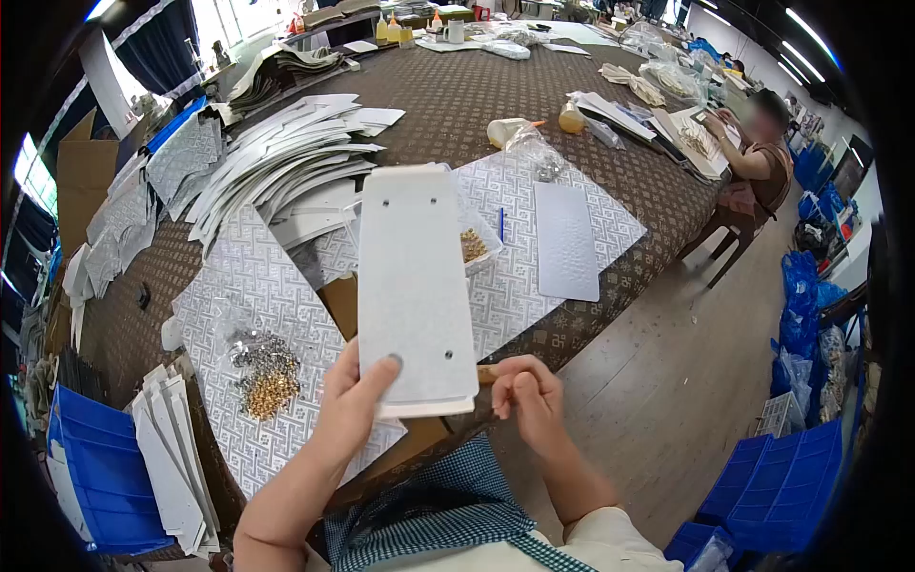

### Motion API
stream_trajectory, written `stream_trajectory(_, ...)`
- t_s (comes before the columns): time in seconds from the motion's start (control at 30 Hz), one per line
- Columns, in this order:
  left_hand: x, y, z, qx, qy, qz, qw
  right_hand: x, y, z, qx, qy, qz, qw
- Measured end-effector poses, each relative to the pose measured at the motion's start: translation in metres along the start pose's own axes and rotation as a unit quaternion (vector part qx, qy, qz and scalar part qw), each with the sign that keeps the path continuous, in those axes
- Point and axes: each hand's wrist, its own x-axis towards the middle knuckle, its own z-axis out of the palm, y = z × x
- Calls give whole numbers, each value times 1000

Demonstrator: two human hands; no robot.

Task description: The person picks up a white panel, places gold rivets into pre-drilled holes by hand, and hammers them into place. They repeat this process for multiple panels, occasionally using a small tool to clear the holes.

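My left hand (353, 396) grips the lower left edge of a white rectangular panel (415, 267), thumb on top. Three small dark holes or studs show on the panel, two near its top and one low on the right. A second layer's edge shows beneath it. My right hand (531, 396) is closed beside the panel's lower right corner. Something brown shows between its fingers and the panel, too covered to identify. Behind the panel, partly hidden, a clear plastic box (484, 257) holds small gold metal pieces (472, 246).
Silver and gold studs (267, 381) lie on patterned sheet at left. Stacked white pieces (286, 162) curve behind. A white embossed panel (567, 243) lies right of the box. Blue crates (777, 486) stand on the floor. Another person (762, 153) sits at the table's right side.
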Motion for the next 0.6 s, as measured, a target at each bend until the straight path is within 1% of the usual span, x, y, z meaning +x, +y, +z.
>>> stream_trajectory(0.03,17,17,17,95,110,-189,971,-3,-2,-6,10,29,-14,999)
stream_trajectory(0.07,41,17,29,58,107,-181,976,-7,-4,-10,10,64,-6,998)
stream_trajectory(0.1,81,-7,44,66,69,-170,981,4,-11,-40,6,86,-22,996)
stream_trajectory(0.13,104,-17,46,81,33,-167,982,4,-12,-47,11,110,-33,993)
stream_trajectory(0.17,121,-14,58,137,18,-179,974,4,-19,-51,-10,131,-37,991)
stream_trajectory(0.23,133,-32,61,234,31,-173,956,10,-22,-69,-36,143,-59,987)
stream_trajectory(0.27,130,-56,44,265,4,-116,957,17,-23,-80,-50,148,-72,985)
stream_trajectory(0.3,119,-59,41,284,-12,-104,953,29,-24,-87,-72,168,-103,978)
stream_trajectory(0.33,105,-61,37,303,-27,-93,948,45,-30,-96,-101,174,-104,974)
stream_trajectory(0.37,89,-54,38,283,-34,-80,955,64,-37,-105,-130,180,-102,970)
stream_trajectory(0.4,72,-47,34,309,-38,-74,947,89,-40,-115,-168,184,-114,962)
stream_trajectory(0.43,56,-40,28,335,-43,-68,939,119,-41,-125,-206,188,-127,952)
stream_trajectory(0.47,38,-37,22,350,-25,-53,935,148,-39,-138,-255,188,-127,940)
stream_trajectory(0.5,21,-35,15,365,-6,-37,930,179,-36,-150,-303,186,-128,926)
stream_trajectory(0.57,-11,-27,7,418,37,-25,907,236,-35,-161,-462,167,-137,860)
stream_trajectory(0.6,-23,-26,3,441,45,-5,896,266,-29,-169,-508,155,-131,837)
